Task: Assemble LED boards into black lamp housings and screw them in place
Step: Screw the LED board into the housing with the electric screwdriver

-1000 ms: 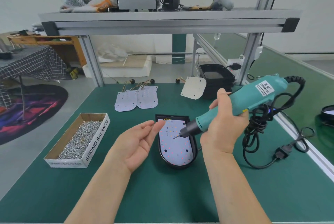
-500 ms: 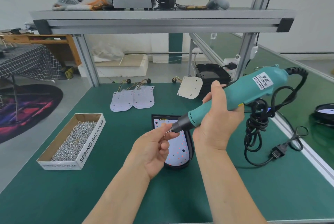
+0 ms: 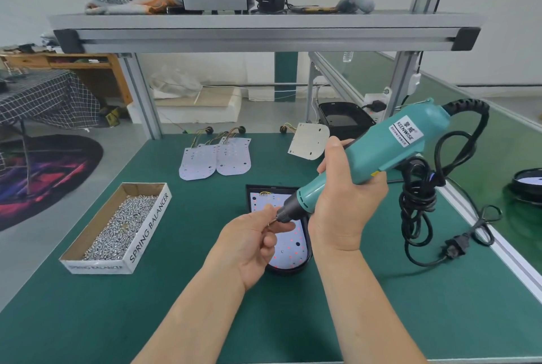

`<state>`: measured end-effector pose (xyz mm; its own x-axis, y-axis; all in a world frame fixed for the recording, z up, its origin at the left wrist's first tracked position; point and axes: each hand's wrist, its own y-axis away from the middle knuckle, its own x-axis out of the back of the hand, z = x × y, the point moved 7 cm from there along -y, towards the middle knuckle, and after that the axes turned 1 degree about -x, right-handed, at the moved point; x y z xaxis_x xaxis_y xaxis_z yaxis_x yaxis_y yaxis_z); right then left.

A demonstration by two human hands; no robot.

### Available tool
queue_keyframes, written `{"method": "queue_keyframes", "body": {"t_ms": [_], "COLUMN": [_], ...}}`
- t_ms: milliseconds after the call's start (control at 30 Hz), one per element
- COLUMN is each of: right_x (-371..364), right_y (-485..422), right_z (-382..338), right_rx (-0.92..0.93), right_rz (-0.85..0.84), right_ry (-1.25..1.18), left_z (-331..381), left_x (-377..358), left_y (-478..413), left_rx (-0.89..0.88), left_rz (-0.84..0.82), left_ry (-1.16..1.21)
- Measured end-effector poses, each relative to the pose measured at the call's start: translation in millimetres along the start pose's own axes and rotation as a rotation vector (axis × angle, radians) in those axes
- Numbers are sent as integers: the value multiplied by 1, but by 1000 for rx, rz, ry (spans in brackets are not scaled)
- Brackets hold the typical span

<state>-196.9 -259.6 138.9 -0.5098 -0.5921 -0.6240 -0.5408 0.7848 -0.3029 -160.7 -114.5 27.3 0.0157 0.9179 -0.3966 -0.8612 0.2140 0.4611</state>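
Surface green. Teal screwdriver above its middle, right grip wrapped round the body. Screw box near left edge. Black housing mid-surface, LED board inside it. Spare boards toward far edge. Left grip pinching the bit tip above the board.

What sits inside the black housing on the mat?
An LED board with red dots lies in the housing. The left hand, pinching at the screwdriver bit, covers much of its left side, so screws there cannot be seen.
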Motion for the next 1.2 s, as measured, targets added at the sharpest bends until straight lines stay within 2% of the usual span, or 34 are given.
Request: {"method": "queue_keyframes", "body": {"t_ms": [433,667,1067,1133,1200], "right_x": [7,8,9,9,6], "right_y": [-2,-7,-16,-20,-26], "right_z": [2,3,11,13,16], "right_rx": [-8,-30,-77,-87,-85], "right_rz": [83,46,104,114,114], "right_ry": [-25,-42,-62,-57,-46], "left_z": [2,2,5,9,25], "left_x": [-11,-14,-4,10,33], "left_y": [5,5,-4,-10,-17], "left_rx": [-91,-77,18,-73,-277], "left_rz": [114,68,-66,25,241], "left_ry": [-56,-56,20,-67,-304]}}
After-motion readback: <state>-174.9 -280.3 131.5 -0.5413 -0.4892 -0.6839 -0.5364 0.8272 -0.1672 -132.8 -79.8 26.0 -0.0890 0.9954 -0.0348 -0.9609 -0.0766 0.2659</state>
